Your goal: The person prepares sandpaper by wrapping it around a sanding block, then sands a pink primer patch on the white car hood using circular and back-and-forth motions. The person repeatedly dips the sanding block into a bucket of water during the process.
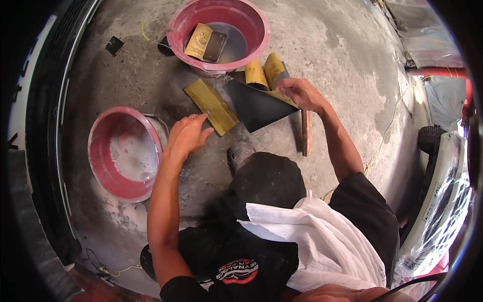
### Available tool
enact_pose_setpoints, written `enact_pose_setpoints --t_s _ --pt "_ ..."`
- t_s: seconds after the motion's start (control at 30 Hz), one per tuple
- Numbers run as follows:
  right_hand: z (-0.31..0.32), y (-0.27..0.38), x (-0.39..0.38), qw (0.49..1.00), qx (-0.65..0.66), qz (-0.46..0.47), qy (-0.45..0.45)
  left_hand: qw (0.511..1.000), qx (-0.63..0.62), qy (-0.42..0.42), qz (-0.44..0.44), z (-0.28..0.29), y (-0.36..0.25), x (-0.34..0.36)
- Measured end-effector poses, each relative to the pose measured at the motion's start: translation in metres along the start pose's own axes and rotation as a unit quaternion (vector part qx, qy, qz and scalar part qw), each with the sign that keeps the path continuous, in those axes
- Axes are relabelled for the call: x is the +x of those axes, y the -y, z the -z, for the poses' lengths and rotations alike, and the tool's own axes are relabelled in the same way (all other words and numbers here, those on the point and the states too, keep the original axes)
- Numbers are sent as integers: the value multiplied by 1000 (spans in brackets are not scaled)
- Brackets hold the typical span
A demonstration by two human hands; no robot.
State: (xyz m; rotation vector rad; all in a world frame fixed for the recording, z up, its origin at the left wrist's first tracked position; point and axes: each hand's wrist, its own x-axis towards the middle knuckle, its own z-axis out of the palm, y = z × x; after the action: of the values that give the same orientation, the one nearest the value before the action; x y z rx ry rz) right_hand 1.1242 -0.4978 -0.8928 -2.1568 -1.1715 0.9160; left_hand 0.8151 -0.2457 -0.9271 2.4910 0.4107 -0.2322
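Observation:
My left hand [185, 136] hovers over or rests at the lower edge of a yellow-backed sandpaper strip [212, 106] on the floor. Its fingers are slightly bent, the thumb apart, and nothing is in its grasp. My right hand [301, 94] is closed at the edge of a larger black sandpaper sheet [259, 106], whose far side curls up to show a yellow printed back [255, 75]. The fingertips are partly hidden there. Just below this hand, a narrow brown bar [306, 133] lies on the concrete.
A pink bucket [173, 35] ahead holds cloudy water, a yellow-backed sandpaper piece [199, 40] and a brown block [215, 46]. Left of me stands another pink bucket [95, 143] with foamy water. A small dark square [114, 46] lies far left. Plastic-wrapped car parts [435, 211] line the right.

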Motion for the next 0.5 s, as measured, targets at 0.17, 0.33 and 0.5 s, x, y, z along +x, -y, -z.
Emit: enact_pose_setpoints --t_s 0.17,0.33,0.5 --pt "21 53 -29 989 118 33 -85 998 -50 8 30 2 1 -2" --pt "66 96 -52 947 182 114 -240 976 -201 44 70 16 -14 6" --pt "96 119 -30 881 336 230 -240 902 -425 -68 -31 22 -33 16"
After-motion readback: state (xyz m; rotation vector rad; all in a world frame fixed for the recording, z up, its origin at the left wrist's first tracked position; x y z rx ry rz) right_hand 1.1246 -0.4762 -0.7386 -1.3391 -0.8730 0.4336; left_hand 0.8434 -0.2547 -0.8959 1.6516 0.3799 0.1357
